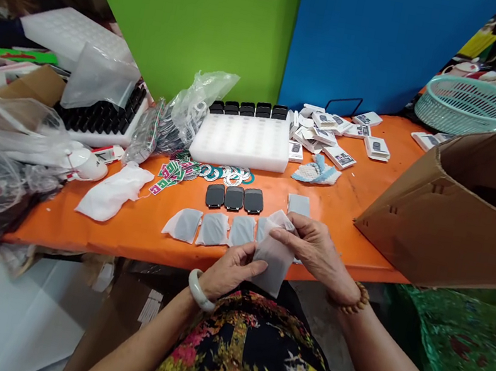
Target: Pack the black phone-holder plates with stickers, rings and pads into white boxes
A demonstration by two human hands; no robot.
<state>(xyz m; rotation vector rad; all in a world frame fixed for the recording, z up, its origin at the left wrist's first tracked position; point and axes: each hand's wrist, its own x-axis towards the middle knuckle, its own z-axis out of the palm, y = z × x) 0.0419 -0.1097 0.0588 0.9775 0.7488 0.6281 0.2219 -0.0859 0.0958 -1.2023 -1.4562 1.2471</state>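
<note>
Both my hands hold one translucent white pouch (276, 267) at the table's front edge. My left hand (233, 269) pinches its left side between thumb and fingers. At its top right, my right hand (314, 245) grips the upper edge. Whether something lies inside this pouch I cannot make out. To the left, a row of wrapped dark flat pieces (214, 229) lies on the orange table, its right end partly hidden by the pouch and my hand. Behind it sit three bare black square devices (234, 198). A grey flat piece (299, 205) lies just beyond my right hand.
A white foam tray (242, 141) stands at the back, with small white boxes (322, 131) piled beside it. Round stickers (230, 175) and pink-green tags (173, 172) lie nearer. A stack of white pouches (115, 191) is at left; an open cardboard box (459, 210) stands at right.
</note>
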